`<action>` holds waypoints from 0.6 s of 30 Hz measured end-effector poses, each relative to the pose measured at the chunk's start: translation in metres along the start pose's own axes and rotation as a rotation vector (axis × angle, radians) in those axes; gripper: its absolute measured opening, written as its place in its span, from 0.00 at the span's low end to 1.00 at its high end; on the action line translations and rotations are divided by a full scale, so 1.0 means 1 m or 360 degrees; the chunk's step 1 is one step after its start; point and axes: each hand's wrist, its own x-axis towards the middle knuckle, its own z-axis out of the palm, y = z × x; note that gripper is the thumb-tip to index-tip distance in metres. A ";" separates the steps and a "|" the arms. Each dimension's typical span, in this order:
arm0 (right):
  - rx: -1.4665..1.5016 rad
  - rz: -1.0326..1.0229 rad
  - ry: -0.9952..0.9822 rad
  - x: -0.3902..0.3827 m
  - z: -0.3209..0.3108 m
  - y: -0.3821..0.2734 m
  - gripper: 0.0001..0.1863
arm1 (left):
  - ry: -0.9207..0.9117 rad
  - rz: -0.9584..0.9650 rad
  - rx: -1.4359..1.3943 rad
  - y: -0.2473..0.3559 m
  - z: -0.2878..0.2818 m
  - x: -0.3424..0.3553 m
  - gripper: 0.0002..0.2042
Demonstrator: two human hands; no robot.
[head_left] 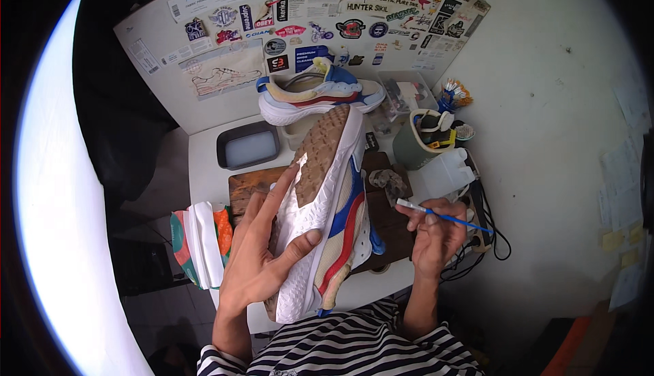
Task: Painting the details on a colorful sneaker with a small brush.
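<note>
My left hand (262, 257) grips a sneaker (347, 223) tilted on its side, the sole turned toward me. Its tread is brown at the toe end, the midsole is white, and the upper mixes beige, blue and red. The fingers lie across the sole while the thumb presses on the midsole's side. To the right of the shoe, my right hand (439, 236) pinches a thin brush (436, 214) with a blue handle and a white end pointing left, apart from the shoe. A matching sneaker (320, 97) sits behind, at the back of the table.
A dark tray (219, 152) of whitish liquid stands back left. Below the held shoe lies a wooden board (252, 184) with a greyish crumpled lump (388, 182). A wipes pack (208, 243) is at left. On the right are a green bin (407, 148), white bottle (443, 175) and black cables (501, 240).
</note>
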 end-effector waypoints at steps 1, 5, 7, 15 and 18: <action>0.0005 -0.0110 -0.0096 -0.001 -0.001 -0.018 0.07 | -0.0061 0.0014 0.0076 0.009 0.002 0.005 0.44; -0.0148 -0.0495 -0.0314 0.002 0.003 -0.063 0.07 | -0.0211 0.0144 0.0149 0.046 0.008 0.022 0.43; -0.0243 -0.0546 -0.0294 0.000 -0.001 -0.070 0.08 | -0.0313 0.0032 0.0145 0.063 0.013 0.027 0.46; -0.0300 -0.0522 -0.0167 -0.014 -0.012 -0.074 0.08 | -0.0402 0.0077 0.0160 0.083 0.025 0.036 0.46; -0.0265 -0.0533 -0.0145 -0.011 -0.013 -0.075 0.09 | -0.0427 0.0106 0.0137 0.081 0.025 0.036 0.46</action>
